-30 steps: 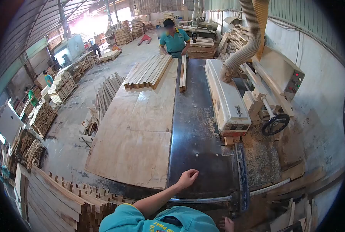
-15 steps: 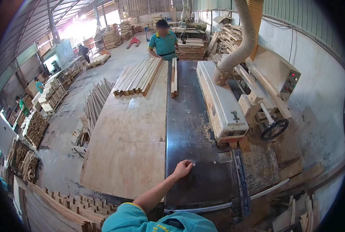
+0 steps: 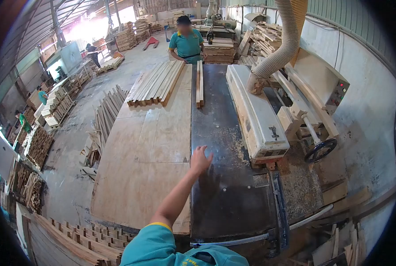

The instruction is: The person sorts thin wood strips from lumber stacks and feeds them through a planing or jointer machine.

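Observation:
My left hand [image 3: 200,160] reaches out over the dark metal table [image 3: 233,213] of a machine, close to where it meets the plywood sheet [image 3: 140,186]. Its fingers are spread apart and hold nothing. Beyond the fingertips, a narrow pair of wood strips [image 3: 199,84] lies lengthwise on the metal. A row of several wood strips [image 3: 158,84] rests on the far part of the plywood. My right hand is out of view.
Right of the hand stands the long white machine housing [image 3: 258,115], with a ribbed hose [image 3: 284,44] and a black handwheel [image 3: 320,150]. A person [image 3: 187,42] in a teal shirt stands at the far end. Slatted wood [image 3: 82,235] is at lower left.
My left hand has moved forward and slightly left, away from a small pale spot on the metal table, and its fingers have spread from a closed shape.

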A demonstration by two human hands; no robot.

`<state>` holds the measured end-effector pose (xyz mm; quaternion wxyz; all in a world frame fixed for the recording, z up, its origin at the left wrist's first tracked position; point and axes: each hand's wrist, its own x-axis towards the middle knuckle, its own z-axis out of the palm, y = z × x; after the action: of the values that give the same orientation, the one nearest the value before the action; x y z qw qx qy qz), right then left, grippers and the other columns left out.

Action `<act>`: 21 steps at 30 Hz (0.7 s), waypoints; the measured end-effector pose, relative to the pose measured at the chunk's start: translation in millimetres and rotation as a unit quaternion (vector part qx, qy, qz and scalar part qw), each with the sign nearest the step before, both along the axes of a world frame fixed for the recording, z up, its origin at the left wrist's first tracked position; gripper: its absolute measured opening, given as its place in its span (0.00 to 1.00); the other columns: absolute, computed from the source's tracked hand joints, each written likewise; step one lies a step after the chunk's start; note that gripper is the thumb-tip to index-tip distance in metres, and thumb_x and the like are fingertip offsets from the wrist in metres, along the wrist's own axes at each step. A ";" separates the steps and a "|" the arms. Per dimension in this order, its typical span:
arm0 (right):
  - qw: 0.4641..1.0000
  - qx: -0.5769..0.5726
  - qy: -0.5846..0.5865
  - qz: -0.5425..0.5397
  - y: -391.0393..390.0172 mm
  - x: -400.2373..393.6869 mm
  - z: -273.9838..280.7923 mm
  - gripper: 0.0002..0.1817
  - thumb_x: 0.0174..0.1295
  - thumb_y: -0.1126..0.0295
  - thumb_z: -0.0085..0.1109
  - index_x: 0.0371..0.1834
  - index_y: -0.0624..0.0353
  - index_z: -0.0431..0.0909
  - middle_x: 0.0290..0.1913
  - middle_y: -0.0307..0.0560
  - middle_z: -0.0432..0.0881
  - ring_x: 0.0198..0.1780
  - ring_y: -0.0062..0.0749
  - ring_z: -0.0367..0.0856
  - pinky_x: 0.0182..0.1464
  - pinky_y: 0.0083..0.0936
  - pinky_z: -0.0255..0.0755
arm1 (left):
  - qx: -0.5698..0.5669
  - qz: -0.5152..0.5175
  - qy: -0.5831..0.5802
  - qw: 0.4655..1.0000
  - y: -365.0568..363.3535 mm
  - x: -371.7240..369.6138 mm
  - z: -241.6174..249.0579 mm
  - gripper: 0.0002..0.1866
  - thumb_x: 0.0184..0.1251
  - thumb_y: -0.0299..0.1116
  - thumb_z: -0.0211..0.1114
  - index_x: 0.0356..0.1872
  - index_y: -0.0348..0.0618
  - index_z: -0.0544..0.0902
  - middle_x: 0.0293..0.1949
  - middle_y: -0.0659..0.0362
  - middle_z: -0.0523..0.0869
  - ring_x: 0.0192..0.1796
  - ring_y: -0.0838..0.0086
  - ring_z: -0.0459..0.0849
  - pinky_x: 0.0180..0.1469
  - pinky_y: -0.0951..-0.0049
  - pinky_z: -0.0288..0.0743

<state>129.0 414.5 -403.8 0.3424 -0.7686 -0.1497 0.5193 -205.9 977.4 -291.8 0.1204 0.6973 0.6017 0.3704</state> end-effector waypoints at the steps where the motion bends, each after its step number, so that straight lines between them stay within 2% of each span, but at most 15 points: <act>1: 1.000 -0.001 -0.001 -0.003 -0.5 -0.1 0.2 0.22 0.77 0.53 0.55 0.63 0.55 0.82 0.41 0.45 0.89 0.36 0.29 0.86 0.34 0.33 0.78 | 0.000 -0.003 0.000 1.000 12.3 -3.4 19.0 0.26 0.66 0.46 0.70 0.59 0.41 0.83 0.61 0.38 0.82 0.63 0.47 0.81 0.64 0.53 0.76; 3: 1.000 -0.002 -0.001 -0.009 -3.3 0.2 -2.2 0.22 0.77 0.53 0.55 0.63 0.55 0.81 0.40 0.45 0.89 0.36 0.30 0.86 0.34 0.33 0.78 | -0.143 -0.021 -0.009 0.989 19.4 -5.2 54.6 0.21 0.68 0.48 0.67 0.49 0.40 0.89 0.42 0.45 0.91 0.47 0.51 0.90 0.54 0.57 0.82; 4: 1.000 -0.003 -0.001 -0.011 -4.6 0.3 -4.4 0.22 0.77 0.53 0.56 0.63 0.55 0.81 0.40 0.45 0.89 0.36 0.30 0.86 0.34 0.33 0.78 | -0.062 -0.021 -0.034 0.997 16.4 -2.2 58.7 0.20 0.69 0.47 0.66 0.41 0.38 0.90 0.33 0.46 0.91 0.39 0.51 0.91 0.48 0.55 0.83; 8: 1.000 -0.007 0.002 -0.017 -8.3 -1.3 -10.0 0.22 0.77 0.53 0.56 0.64 0.55 0.81 0.40 0.45 0.89 0.36 0.30 0.86 0.34 0.33 0.79 | -0.109 -0.071 -0.054 0.990 19.9 1.9 41.3 0.19 0.68 0.47 0.67 0.42 0.38 0.90 0.35 0.45 0.91 0.42 0.50 0.90 0.49 0.55 0.83; 10: 1.000 -0.009 0.003 -0.020 -8.5 -2.8 -7.8 0.22 0.77 0.52 0.56 0.64 0.55 0.81 0.40 0.45 0.89 0.36 0.30 0.86 0.34 0.33 0.79 | -0.123 -0.141 -0.028 0.982 17.3 4.5 16.7 0.20 0.70 0.47 0.67 0.45 0.38 0.89 0.35 0.46 0.91 0.40 0.54 0.91 0.45 0.59 0.83; 13: 1.000 -0.013 0.002 -0.027 -12.1 -2.4 -8.2 0.23 0.77 0.52 0.56 0.64 0.54 0.81 0.40 0.45 0.89 0.36 0.30 0.86 0.34 0.33 0.79 | -0.183 -0.158 -0.026 0.970 7.0 10.3 -5.7 0.20 0.70 0.47 0.67 0.46 0.38 0.89 0.37 0.46 0.91 0.41 0.54 0.91 0.46 0.59 0.84; 21: 0.999 -0.029 0.001 -0.045 -26.5 -6.5 -7.7 0.23 0.76 0.52 0.56 0.66 0.54 0.80 0.40 0.45 0.89 0.36 0.31 0.86 0.35 0.34 0.80 | -0.172 -0.129 -0.031 0.976 6.5 16.9 -16.7 0.18 0.67 0.44 0.68 0.43 0.37 0.89 0.37 0.46 0.91 0.43 0.51 0.90 0.50 0.56 0.83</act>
<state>122.5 388.0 -411.5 0.3430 -0.7836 -0.0990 0.5084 -188.9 983.9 -308.5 0.3039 0.7260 0.5572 0.2647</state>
